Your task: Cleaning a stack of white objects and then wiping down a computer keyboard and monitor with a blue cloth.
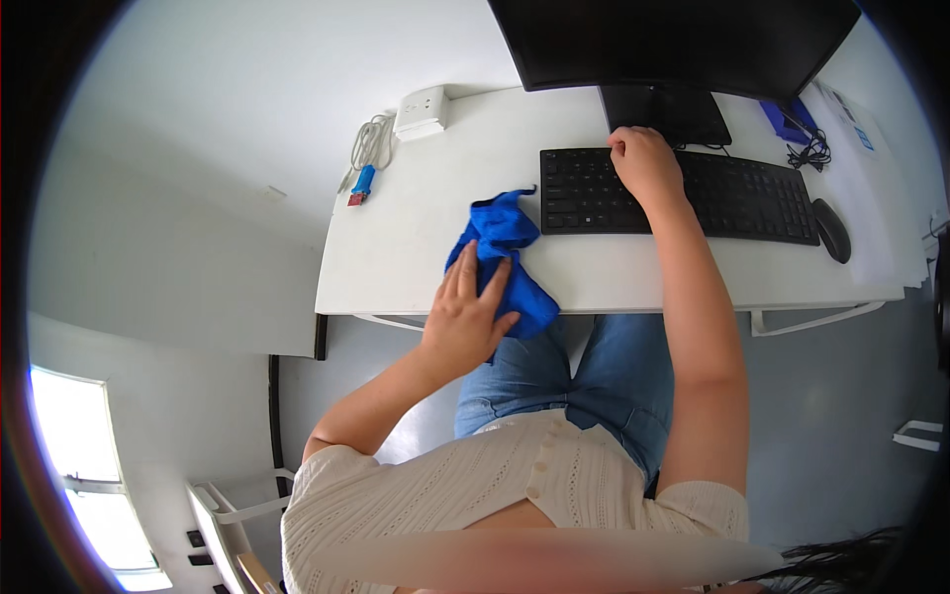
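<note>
My left hand (469,312) lies with fingers spread on a crumpled blue cloth (523,297), at the front edge of the white desk (608,275); part of the cloth hangs over that edge. Over the upper middle of the black keyboard (742,194) is my right hand (646,163), its fingers curled near the back edge, by the base of the monitor stand (668,115). Whether those fingers hold something small cannot be seen. A black mouse (831,230) sits at the keyboard's right end.
A black monitor (675,44) stands at the back. Left of it are a white box with sockets (421,113), a coiled pale cable (371,145) and a blue and red connector (361,185). At the right lie a blue-purple object (790,122), a black cable (810,152) and white sheets (872,200).
</note>
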A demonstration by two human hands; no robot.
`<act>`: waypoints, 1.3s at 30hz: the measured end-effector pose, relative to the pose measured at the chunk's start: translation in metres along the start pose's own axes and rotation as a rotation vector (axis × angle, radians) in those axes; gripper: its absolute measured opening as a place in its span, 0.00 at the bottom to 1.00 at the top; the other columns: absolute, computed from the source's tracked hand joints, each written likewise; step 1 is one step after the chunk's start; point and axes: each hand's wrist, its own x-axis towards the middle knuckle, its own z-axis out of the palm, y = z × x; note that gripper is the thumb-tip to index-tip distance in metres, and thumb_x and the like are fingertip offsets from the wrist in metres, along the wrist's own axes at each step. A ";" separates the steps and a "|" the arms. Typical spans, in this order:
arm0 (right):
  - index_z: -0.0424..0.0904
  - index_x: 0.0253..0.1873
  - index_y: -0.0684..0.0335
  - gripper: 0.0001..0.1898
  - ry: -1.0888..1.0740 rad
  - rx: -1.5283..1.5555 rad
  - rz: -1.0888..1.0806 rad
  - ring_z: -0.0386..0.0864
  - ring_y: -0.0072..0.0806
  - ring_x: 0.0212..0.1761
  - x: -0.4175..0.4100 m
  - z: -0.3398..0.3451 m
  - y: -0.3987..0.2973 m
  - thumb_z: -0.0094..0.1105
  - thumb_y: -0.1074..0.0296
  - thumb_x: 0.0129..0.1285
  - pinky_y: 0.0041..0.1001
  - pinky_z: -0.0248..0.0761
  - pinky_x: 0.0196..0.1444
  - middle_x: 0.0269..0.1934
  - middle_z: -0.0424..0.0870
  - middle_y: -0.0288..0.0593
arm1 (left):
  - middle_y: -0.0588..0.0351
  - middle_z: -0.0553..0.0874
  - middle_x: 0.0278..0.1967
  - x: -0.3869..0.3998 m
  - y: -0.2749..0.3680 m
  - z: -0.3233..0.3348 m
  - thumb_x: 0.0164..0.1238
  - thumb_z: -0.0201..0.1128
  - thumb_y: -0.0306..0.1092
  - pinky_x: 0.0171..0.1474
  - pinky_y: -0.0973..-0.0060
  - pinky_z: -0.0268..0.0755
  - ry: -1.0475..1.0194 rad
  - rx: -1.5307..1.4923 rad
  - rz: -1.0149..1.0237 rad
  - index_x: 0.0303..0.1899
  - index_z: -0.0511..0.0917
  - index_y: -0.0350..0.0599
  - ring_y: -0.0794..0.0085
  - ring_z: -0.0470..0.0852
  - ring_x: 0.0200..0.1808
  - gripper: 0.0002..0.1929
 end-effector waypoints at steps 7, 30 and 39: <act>0.84 0.40 0.61 0.06 0.020 -0.019 -0.045 0.81 0.38 0.47 0.001 0.004 0.002 0.59 0.72 0.61 0.35 0.76 0.51 0.39 0.86 0.41 | 0.29 0.61 0.69 0.035 0.018 0.011 0.68 0.61 0.44 0.70 0.53 0.58 0.047 -0.088 0.102 0.68 0.69 0.49 0.41 0.63 0.70 0.29; 0.83 0.42 0.61 0.06 -0.009 -0.052 -0.064 0.81 0.38 0.47 0.000 0.000 0.004 0.58 0.72 0.63 0.34 0.76 0.52 0.39 0.86 0.42 | 0.47 0.70 0.67 -0.086 -0.172 -0.036 0.76 0.49 0.37 0.66 0.60 0.66 0.048 0.074 -0.692 0.68 0.70 0.63 0.49 0.71 0.66 0.21; 0.84 0.41 0.62 0.06 -0.009 -0.049 -0.055 0.81 0.38 0.46 0.000 0.002 0.003 0.58 0.72 0.62 0.34 0.76 0.52 0.39 0.86 0.42 | 0.37 0.74 0.61 -0.075 -0.177 -0.027 0.78 0.44 0.40 0.67 0.59 0.63 0.070 -0.074 -1.041 0.71 0.65 0.52 0.47 0.71 0.65 0.23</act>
